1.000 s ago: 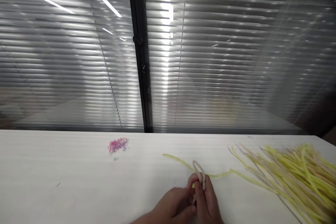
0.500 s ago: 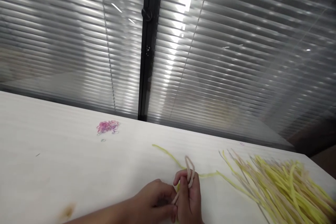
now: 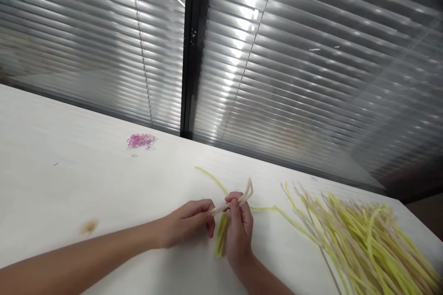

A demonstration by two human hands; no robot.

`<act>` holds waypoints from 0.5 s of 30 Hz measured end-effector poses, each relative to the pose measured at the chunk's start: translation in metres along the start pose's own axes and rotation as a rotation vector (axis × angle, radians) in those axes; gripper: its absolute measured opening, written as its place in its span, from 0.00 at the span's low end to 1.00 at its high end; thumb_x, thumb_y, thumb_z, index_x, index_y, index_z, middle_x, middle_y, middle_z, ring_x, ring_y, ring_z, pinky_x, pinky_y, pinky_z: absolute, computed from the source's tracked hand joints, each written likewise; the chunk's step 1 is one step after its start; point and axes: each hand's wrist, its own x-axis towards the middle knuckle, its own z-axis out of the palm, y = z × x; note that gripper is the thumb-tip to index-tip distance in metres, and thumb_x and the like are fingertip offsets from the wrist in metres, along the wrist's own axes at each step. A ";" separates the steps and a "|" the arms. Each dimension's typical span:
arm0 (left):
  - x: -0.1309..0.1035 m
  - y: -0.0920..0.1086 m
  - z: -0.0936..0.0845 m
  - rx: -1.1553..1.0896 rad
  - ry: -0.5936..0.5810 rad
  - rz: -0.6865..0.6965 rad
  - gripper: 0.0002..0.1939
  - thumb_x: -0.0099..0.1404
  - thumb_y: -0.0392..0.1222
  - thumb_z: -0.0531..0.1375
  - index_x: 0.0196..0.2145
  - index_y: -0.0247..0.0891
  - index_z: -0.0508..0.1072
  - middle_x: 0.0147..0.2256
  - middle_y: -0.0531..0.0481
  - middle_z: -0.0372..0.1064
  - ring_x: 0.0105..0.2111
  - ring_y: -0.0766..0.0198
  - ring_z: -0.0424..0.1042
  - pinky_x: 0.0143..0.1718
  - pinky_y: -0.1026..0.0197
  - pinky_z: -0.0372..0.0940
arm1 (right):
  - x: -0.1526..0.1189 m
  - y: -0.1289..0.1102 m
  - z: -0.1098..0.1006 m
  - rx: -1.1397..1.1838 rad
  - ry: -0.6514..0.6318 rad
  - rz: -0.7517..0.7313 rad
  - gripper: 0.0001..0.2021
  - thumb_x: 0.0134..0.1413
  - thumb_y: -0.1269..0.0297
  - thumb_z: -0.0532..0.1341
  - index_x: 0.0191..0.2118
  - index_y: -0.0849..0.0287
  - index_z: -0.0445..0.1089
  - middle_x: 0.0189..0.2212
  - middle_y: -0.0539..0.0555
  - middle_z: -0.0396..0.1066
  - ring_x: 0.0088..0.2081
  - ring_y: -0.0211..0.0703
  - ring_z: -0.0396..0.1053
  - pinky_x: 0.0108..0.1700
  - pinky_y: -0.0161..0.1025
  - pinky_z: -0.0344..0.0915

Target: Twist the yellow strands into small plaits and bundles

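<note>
The table is white and flat. On the far left side is a little pile of pink and purple loops, with a tiny green loop just nearer. A tiny dark bit is on the left. A long yellow string lies in the middle. A big messy pile of yellow and tan strings is on the right.
</note>
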 end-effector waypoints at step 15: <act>0.043 0.002 -0.018 -0.053 0.153 -0.092 0.18 0.63 0.48 0.45 0.21 0.36 0.61 0.19 0.50 0.64 0.17 0.68 0.61 0.20 0.64 0.55 | 0.029 -0.007 -0.007 0.418 -0.253 0.321 0.15 0.46 0.56 0.65 0.38 0.59 0.69 0.23 0.46 0.64 0.22 0.30 0.59 0.25 0.32 0.60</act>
